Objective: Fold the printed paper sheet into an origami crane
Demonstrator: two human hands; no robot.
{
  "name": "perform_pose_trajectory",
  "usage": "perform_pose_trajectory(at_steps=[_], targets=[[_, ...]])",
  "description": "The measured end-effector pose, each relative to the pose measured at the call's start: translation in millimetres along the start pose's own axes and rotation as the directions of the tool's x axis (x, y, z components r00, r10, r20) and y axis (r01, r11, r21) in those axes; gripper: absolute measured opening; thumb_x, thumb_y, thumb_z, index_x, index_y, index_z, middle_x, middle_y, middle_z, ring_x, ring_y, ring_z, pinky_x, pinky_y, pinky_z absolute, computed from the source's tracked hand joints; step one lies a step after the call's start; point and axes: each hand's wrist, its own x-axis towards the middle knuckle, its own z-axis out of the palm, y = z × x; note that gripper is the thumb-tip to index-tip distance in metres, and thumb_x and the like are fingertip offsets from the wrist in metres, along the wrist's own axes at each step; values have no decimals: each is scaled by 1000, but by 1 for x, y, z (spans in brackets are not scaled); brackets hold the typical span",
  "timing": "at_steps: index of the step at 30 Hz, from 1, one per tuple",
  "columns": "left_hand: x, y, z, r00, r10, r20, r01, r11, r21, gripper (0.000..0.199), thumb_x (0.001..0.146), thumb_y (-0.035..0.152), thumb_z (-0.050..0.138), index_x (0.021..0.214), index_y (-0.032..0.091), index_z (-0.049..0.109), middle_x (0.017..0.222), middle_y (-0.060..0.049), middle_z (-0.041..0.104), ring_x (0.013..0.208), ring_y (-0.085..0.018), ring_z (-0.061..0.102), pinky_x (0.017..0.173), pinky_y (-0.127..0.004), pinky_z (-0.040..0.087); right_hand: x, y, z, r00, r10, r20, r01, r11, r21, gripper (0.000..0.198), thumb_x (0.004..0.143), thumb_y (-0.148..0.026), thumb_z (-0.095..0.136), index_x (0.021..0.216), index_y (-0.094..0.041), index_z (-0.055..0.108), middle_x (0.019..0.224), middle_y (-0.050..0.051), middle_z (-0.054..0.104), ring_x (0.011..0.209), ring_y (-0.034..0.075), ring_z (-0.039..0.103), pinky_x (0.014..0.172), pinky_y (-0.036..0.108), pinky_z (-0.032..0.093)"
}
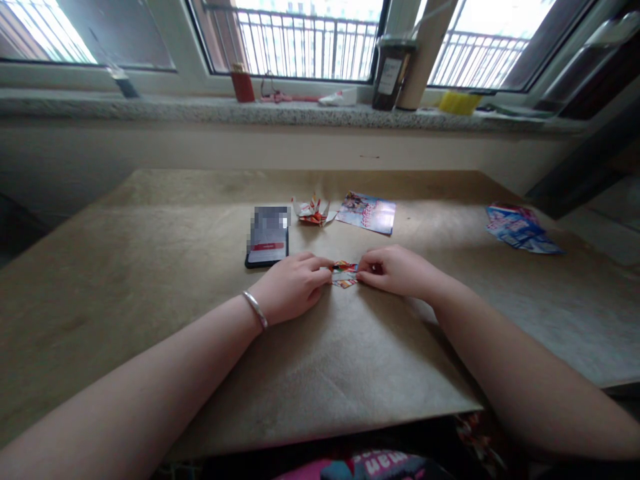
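the left hand and the right hand meet near the middle of the bench, both resting on its brown surface. between them lies a small folded paper piece, brightly printed in red, orange and blue. the left fingers are drawn narrow and pinch the piece's left edge; the right fingers are likewise closed on its right edge, pressing it flat against the bench. a silver bangle sits on the left wrist.

just beyond the left hand, toward the far edge, a phone lies face up. beside it to the right sits a finished folded paper figure, and next to that a flat printed sheet. more printed sheets lie near the right edge, well apart from the hands. behind the far edge runs a window sill with a red cup and a dark jar.
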Motion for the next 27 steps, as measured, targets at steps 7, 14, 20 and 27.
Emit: perform_pose_trajectory(at_steps=[7,14,20,27], targets=[[3,5,-5,999,6,47,-6,1000,19,20,83,12,47,98,15,61,112,-7,65,97,-20,58,88,-36,50,4,-6,11,972,-24,-236,28,1000,14,18,81,-30,57,90,-20,69,91,5,61,76,13,56,68,24,42],[4,10,-4,997,5,76,-12,996,89,16,85,15,46,92,13,60,108,-11,65,99,-21,58,87,-38,50,7,-5,18,963,-172,-205,158,984,-83,21,82,-30,59,98,-22,71,95,6,66,88,19,57,78,31,45],[3,9,-1,998,11,67,-18,995,100,16,85,16,46,95,13,59,109,-10,63,99,-22,57,88,-38,50,9,-4,21,963,-190,-190,178,981,-78,19,82,-28,59,92,-21,74,90,6,68,86,20,58,79,33,47],[3,8,-1,999,14,48,-18,996,84,15,85,15,47,94,13,59,105,-10,63,99,-21,57,87,-37,50,14,1,29,960,-126,-250,139,990,34,13,78,-20,61,82,-18,72,86,7,66,83,18,59,78,31,47]])
